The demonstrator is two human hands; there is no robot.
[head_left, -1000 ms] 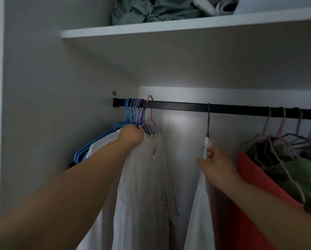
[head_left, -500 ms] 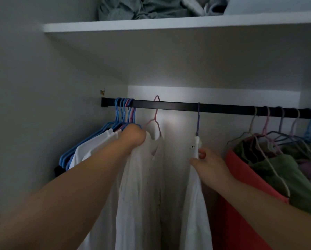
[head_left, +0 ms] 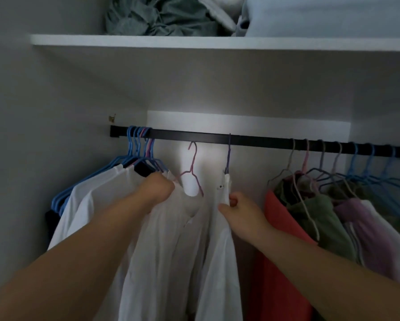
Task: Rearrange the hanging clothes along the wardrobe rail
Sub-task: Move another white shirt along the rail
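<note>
A black rail (head_left: 252,139) runs across the wardrobe. My left hand (head_left: 157,189) grips a white garment (head_left: 171,246) at the shoulder of its pink hanger (head_left: 193,165), whose hook hangs just below the rail, off it. My right hand (head_left: 239,210) pinches the collar of a second white garment (head_left: 219,262) on a purple hanger (head_left: 228,154) still hooked on the rail. Several blue hangers (head_left: 136,144) with white and dark clothes bunch at the rail's left end.
To the right hang a coral garment (head_left: 277,239), green ones (head_left: 319,218) and a lilac one (head_left: 365,228) on several hangers. A white shelf (head_left: 148,40) above carries bundled grey-green fabric (head_left: 159,17) and pale folded fabric. The wardrobe's side wall stands at left.
The pink hanger with its white garment has come off the rail and shifted right, away from the blue bunch, in my left hand. My right hand stays on the second garment's collar.
</note>
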